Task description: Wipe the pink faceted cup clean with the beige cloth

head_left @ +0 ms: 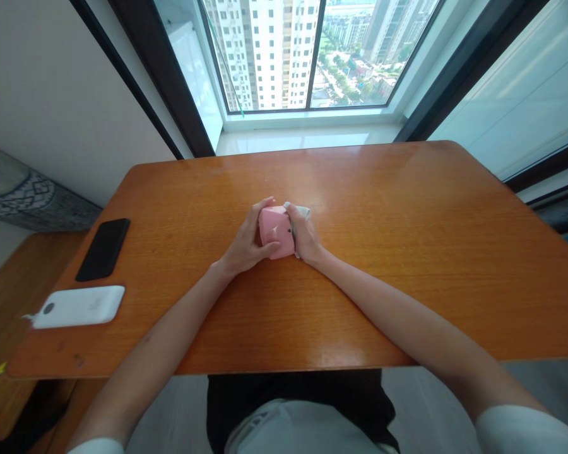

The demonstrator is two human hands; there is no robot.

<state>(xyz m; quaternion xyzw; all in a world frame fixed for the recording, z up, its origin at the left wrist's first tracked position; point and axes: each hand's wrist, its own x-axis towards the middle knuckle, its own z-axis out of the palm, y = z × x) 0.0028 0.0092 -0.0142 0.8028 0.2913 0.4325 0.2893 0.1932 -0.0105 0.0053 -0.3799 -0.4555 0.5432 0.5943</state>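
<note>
A pink, faceted block-like object (275,231) sits at the middle of the orange wooden table (383,208). My left hand (246,243) wraps its left side, with the fingers curled over the top. My right hand (303,237) presses against its right side. A strip of white material (299,211) sticks out past my right hand at the far edge of the pink object. Its lower part is hidden by my fingers. Both forearms rest on the tabletop.
A black smartphone (103,250) lies face down or dark on the left of the table, with a white power bank (78,307) and a thin cable near the front left corner. Beyond the table's far edge stands a tall window. A wooden bench lies low on the left.
</note>
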